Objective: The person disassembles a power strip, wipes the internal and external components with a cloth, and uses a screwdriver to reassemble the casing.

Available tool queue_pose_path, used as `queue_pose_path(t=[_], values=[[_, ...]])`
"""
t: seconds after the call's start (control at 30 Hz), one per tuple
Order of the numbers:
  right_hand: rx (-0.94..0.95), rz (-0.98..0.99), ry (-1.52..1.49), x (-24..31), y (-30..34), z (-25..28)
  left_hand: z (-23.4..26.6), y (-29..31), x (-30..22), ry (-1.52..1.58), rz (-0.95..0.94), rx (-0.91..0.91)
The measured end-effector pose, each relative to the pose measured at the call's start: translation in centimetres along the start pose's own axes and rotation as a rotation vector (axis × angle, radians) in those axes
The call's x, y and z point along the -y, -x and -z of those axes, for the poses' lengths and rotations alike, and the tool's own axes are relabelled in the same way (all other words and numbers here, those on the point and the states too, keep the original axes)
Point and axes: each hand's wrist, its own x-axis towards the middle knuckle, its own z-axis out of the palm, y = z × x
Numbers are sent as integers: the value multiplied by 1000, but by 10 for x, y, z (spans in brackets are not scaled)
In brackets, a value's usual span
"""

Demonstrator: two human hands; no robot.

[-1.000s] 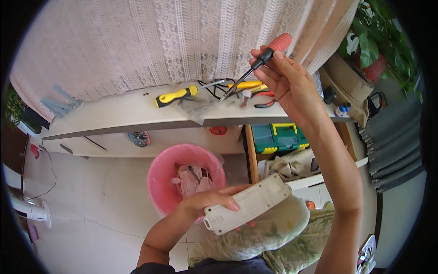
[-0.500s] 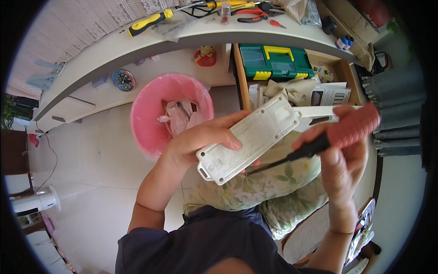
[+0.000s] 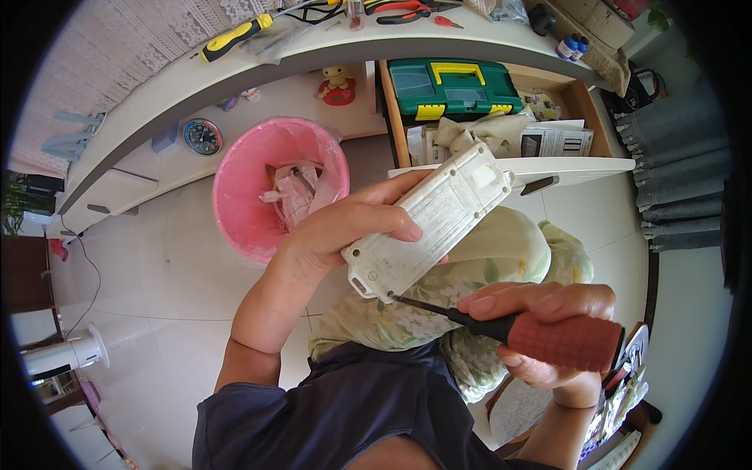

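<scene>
Evidently the left hand (image 3: pixel 345 225) curls closed round a white case (image 3: pixel 446 207) — right hand (image 3: pixel 558 302), lower, round a screwdriver (image 3: pixel 565 345).

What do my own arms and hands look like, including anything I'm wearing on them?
Your left hand and right hand are bare, with no gloves, rings or watch visible. A short, plain dark sleeve covers your left upper arm; the right sleeve can't be made out clearly.

No readable text anywhere. Faint marks on the white case (image 3: pixel 427 227) too small to make out; same for dial (image 3: pixel 203 137) and printed sheet (image 3: pixel 558 142) in drawer (image 3: pixel 599 166)
</scene>
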Motion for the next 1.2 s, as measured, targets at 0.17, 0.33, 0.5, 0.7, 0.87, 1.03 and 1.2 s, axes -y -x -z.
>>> queue_pose_path(t=[0.17,0.33,0.5,0.7,0.87,1.03,1.2], values=[[77,-51,207,12,-1,0,-1,-1,-2,-28,10,25],[172,-24,387,14,-7,0,-3,-2,0,-65,-13,-1],[186,6,560,18,-11,0,-4,-2,2,-63,-29,-9],[-83,89,917,38,-1,-28,-1,-1,11,-169,-83,-21],[-123,135,1143,42,18,-34,-20,0,14,-273,-106,-139],[-130,58,1558,54,45,-50,-36,-7,29,-304,-135,-162],[-37,72,1844,55,67,-49,-38,-20,53,-306,-147,-156]])
